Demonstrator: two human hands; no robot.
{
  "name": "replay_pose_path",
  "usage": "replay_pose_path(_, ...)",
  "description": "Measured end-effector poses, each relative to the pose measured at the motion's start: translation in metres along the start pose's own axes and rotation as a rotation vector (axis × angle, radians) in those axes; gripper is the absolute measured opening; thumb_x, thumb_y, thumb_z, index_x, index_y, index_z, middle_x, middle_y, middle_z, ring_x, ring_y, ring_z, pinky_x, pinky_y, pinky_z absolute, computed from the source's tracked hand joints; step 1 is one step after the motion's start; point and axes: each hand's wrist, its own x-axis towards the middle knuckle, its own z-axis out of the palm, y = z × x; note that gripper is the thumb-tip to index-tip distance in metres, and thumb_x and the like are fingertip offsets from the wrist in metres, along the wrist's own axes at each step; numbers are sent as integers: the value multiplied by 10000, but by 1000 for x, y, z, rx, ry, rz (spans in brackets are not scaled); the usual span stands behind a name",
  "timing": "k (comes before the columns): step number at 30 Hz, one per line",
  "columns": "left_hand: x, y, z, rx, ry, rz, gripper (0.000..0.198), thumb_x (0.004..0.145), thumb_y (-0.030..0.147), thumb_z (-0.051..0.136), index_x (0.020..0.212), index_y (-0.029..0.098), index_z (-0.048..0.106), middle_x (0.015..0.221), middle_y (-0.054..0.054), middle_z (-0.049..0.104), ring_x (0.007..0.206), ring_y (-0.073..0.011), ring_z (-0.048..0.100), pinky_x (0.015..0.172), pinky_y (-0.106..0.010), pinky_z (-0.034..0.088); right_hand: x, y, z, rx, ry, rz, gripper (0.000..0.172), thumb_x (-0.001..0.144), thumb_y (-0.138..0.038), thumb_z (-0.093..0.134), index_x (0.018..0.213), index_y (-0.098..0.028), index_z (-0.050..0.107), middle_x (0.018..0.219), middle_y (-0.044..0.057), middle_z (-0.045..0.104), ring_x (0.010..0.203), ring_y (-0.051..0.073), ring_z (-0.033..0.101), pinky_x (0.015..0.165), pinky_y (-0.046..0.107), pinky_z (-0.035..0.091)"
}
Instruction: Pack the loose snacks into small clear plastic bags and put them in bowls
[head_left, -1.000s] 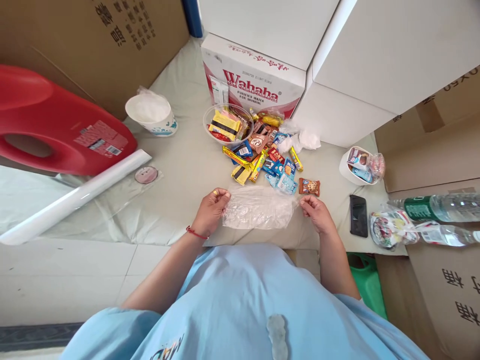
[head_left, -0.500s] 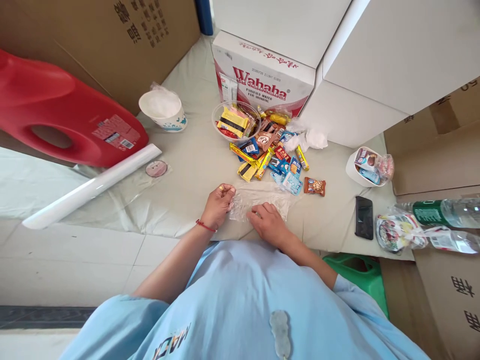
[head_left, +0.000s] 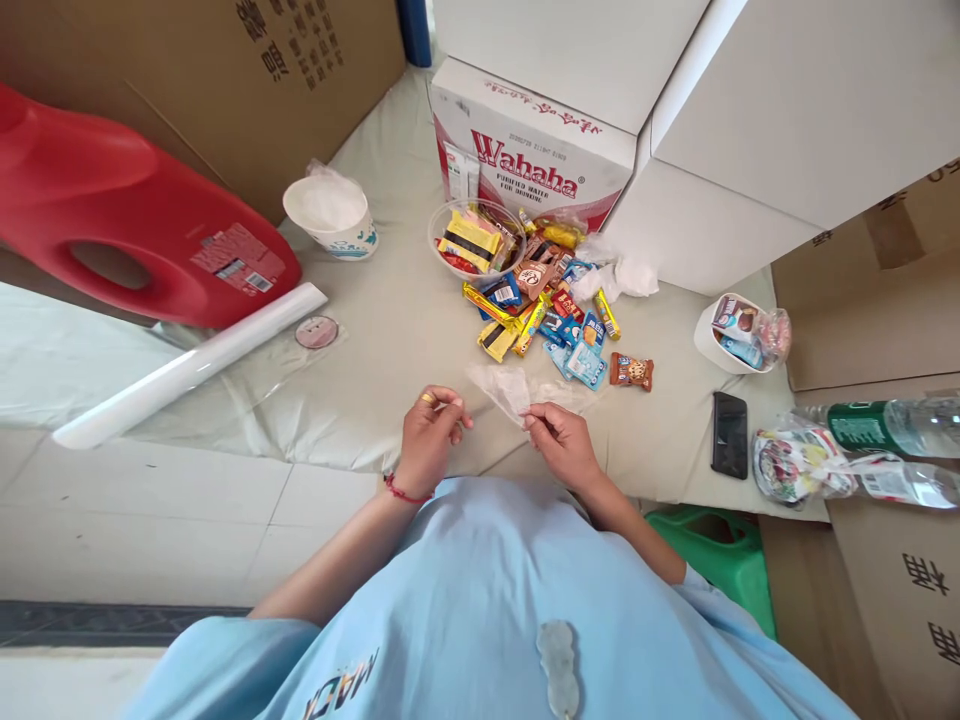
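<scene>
- Pinching the near tip of a thin, clear, creased plastic sheet (head_left: 504,388) between thumb and fingers, my right hand (head_left: 561,443) is grasping nothing else.
- My left hand (head_left: 433,435) is hovering with its fingers loosely curled, and I am seeing nothing held between them.
- The handling of the sheet is looking only partly done to me: one part is rising in a fold towards my right fingertips, while the rest is lying on the pale, cloth-covered worktop (head_left: 660,440).
- Straightening or gathering that film is seeming left; I cannot tell which.
- The sheet is lying just ahead of both hands, touching the right one and stretching behind its fingers; the left one is staying near its left end, apart from it.
- Beyond it, a loose pile of small, brightly coloured wrapped snacks (head_left: 533,278) is spreading beside a round, clear plastic bowl (head_left: 433,245).
</scene>
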Motion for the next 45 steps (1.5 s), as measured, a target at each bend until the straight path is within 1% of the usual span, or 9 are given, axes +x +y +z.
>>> replay_pose_path(5, -16, 8, 17, 128, -197, 7, 297, 817, 452, 741, 853, 194, 598, 634, 15, 621, 518, -94, 491, 474, -217, 360, 1, -9, -3, 71, 10, -1, 214, 966, -378, 607, 1003, -235, 761, 815, 15, 692, 572, 127, 566, 592, 279, 460)
replay_pose_path(9, -15, 17, 34, 158, -221, 46, 334, 782, 469, 777, 866, 197, 603, 720, 10, 624, 615, -112, 550, 506, -213, 385, -1, -13, -8, -82, 69, -99, 185, 962, -360, 639, 965, -219, 760, 777, 14, 707, 636, 144, 603, 626, 272, 473)
replay_pose_path(14, -14, 26, 49, 211, -184, 182, 313, 767, 440, 799, 819, 190, 617, 805, 4, 614, 724, -114, 564, 645, -229, 457, -8, -17, -11, -470, 110, -337, 222, 1026, -259, 531, 988, -197, 741, 873, 63, 744, 784, 168, 667, 725, 277, 489)
replay_pose_path(21, -14, 36, 60, -26, -168, -60, 530, 830, 711, 639, 791, 186, 579, 627, 50, 476, 478, -67, 423, 444, -211, 276, -12, -17, -8, -811, 123, -424, 297, 1064, -219, 461, 905, -193, 710, 793, 55, 709, 734, 155, 627, 688, 270, 432)
replay_pose_path(27, -11, 38, 59, 92, -174, -48, 462, 761, 600, 758, 721, 174, 583, 539, 83, 379, 446, -48, 323, 433, -205, 231, -12, -14, -6, -852, 91, -420, 293, 1066, -215, 475, 883, -203, 703, 789, 51, 697, 758, 151, 615, 705, 264, 427)
replay_pose_path(33, -13, 33, 57, 115, -216, -33, 344, 756, 480, 762, 777, 189, 578, 535, 89, 427, 437, -54, 340, 436, -205, 256, -14, -11, -5, -743, 66, -374, 278, 1060, -235, 470, 937, -211, 719, 806, 59, 696, 765, 165, 623, 707, 273, 450)
replay_pose_path(38, -20, 32, 52, 135, -282, 9, 312, 817, 477, 718, 820, 191, 595, 536, 86, 438, 454, -64, 353, 463, -209, 286, -12, -18, -18, -358, 4, -298, 219, 1029, -282, 521, 1087, -211, 720, 1016, 82, 721, 821, 165, 656, 740, 283, 504)
replay_pose_path(42, -23, 27, 49, 231, -293, 106, 260, 846, 435, 696, 819, 189, 616, 590, 68, 478, 497, -72, 380, 495, -216, 320, -6, -29, -31, -60, 112, -85, 268, 1010, -415, 551, 999, -207, 721, 946, 56, 682, 700, 139, 583, 637, 273, 466)
replay_pose_path(45, -24, 21, 48, 317, -338, 187, 228, 865, 400, 669, 801, 187, 620, 614, 54, 497, 532, -81, 404, 516, -220, 332, 1, -34, -32, 158, 42, 108, 378, 955, -564, 603, 944, -196, 686, 781, 3, 592, 567, 101, 451, 525, 248, 363)
